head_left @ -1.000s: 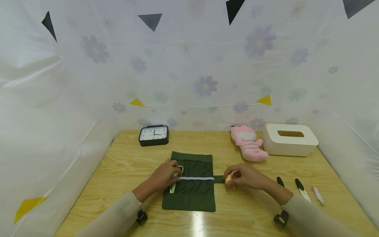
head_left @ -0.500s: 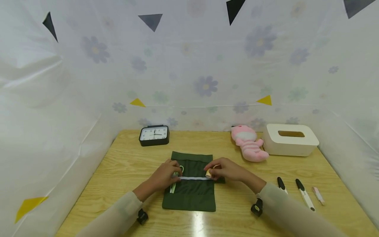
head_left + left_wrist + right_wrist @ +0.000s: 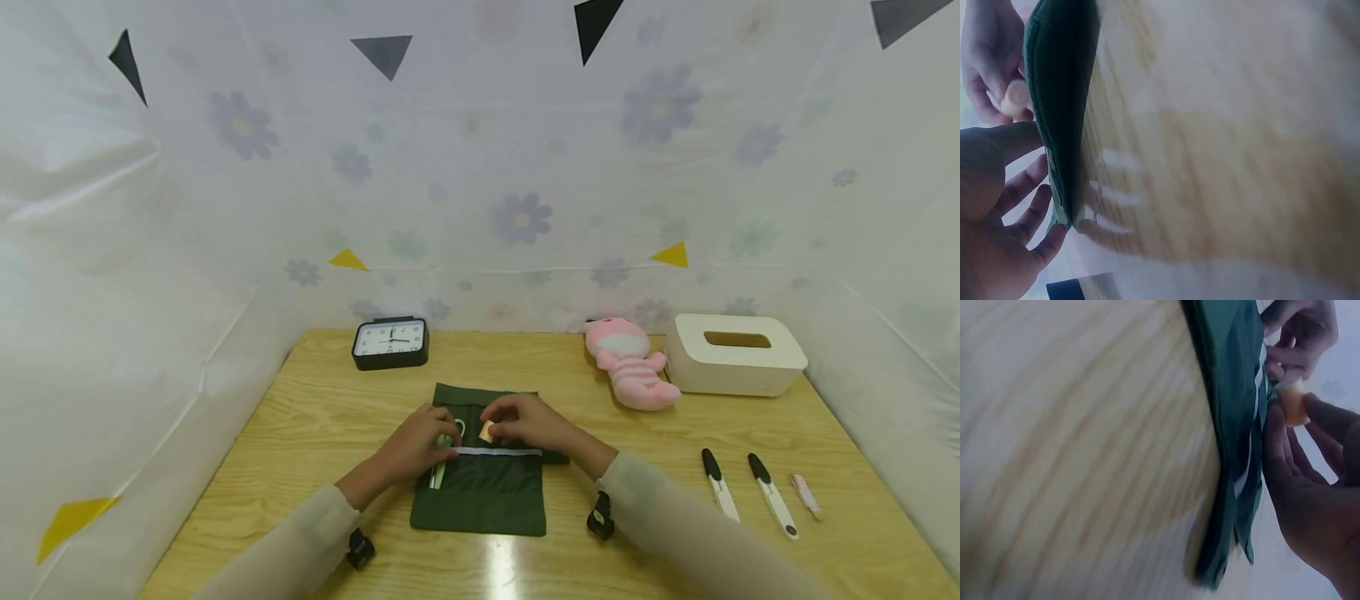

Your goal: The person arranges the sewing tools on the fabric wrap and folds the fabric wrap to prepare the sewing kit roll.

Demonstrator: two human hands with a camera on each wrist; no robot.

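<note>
A dark green fabric roll [image 3: 495, 500] lies unrolled on the table, with a white elastic band [image 3: 498, 452] across its middle. My left hand [image 3: 420, 442] pinches the band near its left end. Beside those fingers, light green-handled scissors [image 3: 438, 475] are tucked under the band, partly hidden by the hand. My right hand [image 3: 534, 421] holds a small spool of orange thread [image 3: 487, 431] between thumb and fingers, just above the band. In the right wrist view, the spool [image 3: 1292, 403] shows a pale end turned toward the left hand.
Two black-and-white slim tools [image 3: 720, 486] and a small pink-and-white stick-like item [image 3: 806, 496] lie at the right. At the back stand a black-framed clock [image 3: 390, 342], a pink plush toy [image 3: 626, 362] and a white tissue box [image 3: 735, 358].
My right hand has carried the spool leftward from beside the roll's snap tab to over the band near the scissors. The left hand has stayed in place.
</note>
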